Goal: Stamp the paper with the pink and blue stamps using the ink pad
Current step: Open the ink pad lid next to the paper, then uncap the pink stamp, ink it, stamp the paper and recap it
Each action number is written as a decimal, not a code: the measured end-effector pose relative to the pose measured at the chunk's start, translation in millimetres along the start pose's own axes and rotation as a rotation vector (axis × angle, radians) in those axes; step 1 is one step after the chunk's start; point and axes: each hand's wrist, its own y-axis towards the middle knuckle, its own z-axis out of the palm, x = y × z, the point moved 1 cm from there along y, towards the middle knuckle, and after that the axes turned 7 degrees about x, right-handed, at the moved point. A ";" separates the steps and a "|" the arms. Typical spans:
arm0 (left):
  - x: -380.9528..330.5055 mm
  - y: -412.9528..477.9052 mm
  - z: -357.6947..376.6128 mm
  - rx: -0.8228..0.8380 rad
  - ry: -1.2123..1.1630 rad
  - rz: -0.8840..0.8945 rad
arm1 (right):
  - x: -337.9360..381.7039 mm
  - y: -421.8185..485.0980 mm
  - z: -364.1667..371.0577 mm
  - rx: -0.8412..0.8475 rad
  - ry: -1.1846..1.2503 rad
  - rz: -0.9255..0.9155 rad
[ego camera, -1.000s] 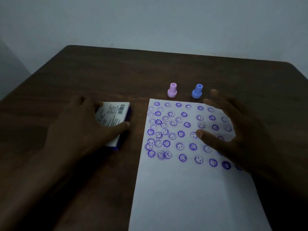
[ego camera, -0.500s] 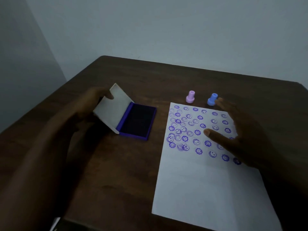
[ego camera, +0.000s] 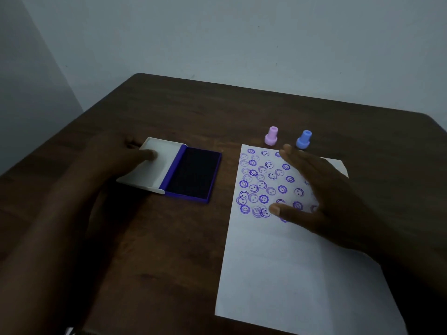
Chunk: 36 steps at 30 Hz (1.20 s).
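Two stamps stand upright on the table (ego camera: 169,250) just beyond the far edge of the paper (ego camera: 290,274), the pink stamp (ego camera: 271,136) to the left of the blue stamp (ego camera: 303,139); the ink pad (ego camera: 193,174) lies open to the left of the sheet, its white lid (ego camera: 154,165) folded flat; the left hand (ego camera: 116,158) rests on that lid, thumb pressing its inner face; the right hand (ego camera: 321,189) is over the sheet's printed upper part, its fingers (ego camera: 294,157) spread wide and gripping nothing, tips near the blue stamp
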 end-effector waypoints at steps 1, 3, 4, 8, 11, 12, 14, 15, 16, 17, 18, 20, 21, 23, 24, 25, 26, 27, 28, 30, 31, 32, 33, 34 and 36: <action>-1.1 -2.4 -0.3 -0.008 0.002 0.004 | 3.0 0.1 0.9 0.015 -0.011 -0.004; -4.1 -5.1 -1.7 -0.035 -0.001 0.010 | 3.7 -0.2 2.9 0.055 -0.016 0.010; -5.1 -6.5 -1.9 -0.034 0.008 0.013 | 3.4 0.8 3.9 0.048 -0.023 0.009; -4.5 -6.2 -1.7 -0.054 0.016 0.030 | 4.6 3.0 2.7 0.079 0.007 0.014; -1.2 -8.5 -2.8 -0.093 -0.022 0.054 | 3.7 5.9 4.4 0.030 0.029 -0.016; -1.3 -9.5 -2.6 -0.113 -0.031 0.065 | 2.7 9.2 4.7 -0.005 0.043 -0.027; -3.8 -11.6 -1.9 -0.145 -0.046 0.100 | 1.8 17.9 4.6 -0.053 0.056 -0.034; -6.2 -12.3 -1.6 -0.148 -0.075 0.122 | 0.1 24.6 3.8 -0.065 0.068 -0.022; -9.4 -13.0 -0.7 -0.140 -0.122 0.143 | -3.4 32.3 2.9 -0.088 0.075 -0.011; -12.3 -13.7 0.0 -0.127 -0.185 0.165 | -7.1 40.2 1.4 -0.118 0.080 0.002; -15.7 -15.7 0.7 -0.112 -0.261 0.184 | -10.2 48.4 -0.2 -0.158 0.082 0.008; -22.7 -20.3 2.4 -0.085 -0.430 0.219 | -15.5 65.4 -5.3 -0.248 0.099 0.011; -25.7 -22.3 3.0 -0.072 -0.491 0.234 | -17.0 74.7 -8.3 -0.278 0.101 0.021; -31.0 -25.4 4.6 -0.053 -0.548 0.257 | -18.6 93.5 -13.8 -0.274 0.074 0.056; -32.4 -26.5 4.7 -0.053 -0.564 0.263 | -18.6 102.8 -15.9 -0.249 0.063 0.075; -33.3 -27.0 4.7 -0.052 -0.582 0.263 | -18.7 111.3 -17.2 -0.215 0.056 0.096; -33.9 -27.4 4.6 -0.048 -0.602 0.261 | -18.9 118.6 -17.5 -0.178 0.051 0.118; -34.3 -27.6 4.5 -0.042 -0.618 0.261 | -19.5 124.7 -17.2 -0.141 0.044 0.144; -34.7 -27.6 4.9 -0.034 -0.629 0.265 | -20.6 129.4 -16.1 -0.113 0.032 0.166; -34.6 -27.5 5.3 -0.014 -0.647 0.270 | -22.0 134.8 -13.4 -0.095 -0.001 0.182; -34.3 -26.9 5.7 -0.003 -0.657 0.273 | -21.7 135.3 -12.7 -0.102 -0.005 0.181; -34.2 -26.3 6.2 0.009 -0.668 0.275 | -20.7 135.2 -12.4 -0.116 0.005 0.177; -34.6 -25.9 6.9 0.024 -0.679 0.275 | -19.5 134.6 -12.8 -0.140 0.028 0.166; -35.1 -25.6 7.5 0.040 -0.691 0.275 | -17.0 133.8 -13.8 -0.170 0.066 0.144; -36.2 -25.4 8.2 0.077 -0.721 0.278 | -5.9 131.2 -16.0 -0.197 0.244 0.097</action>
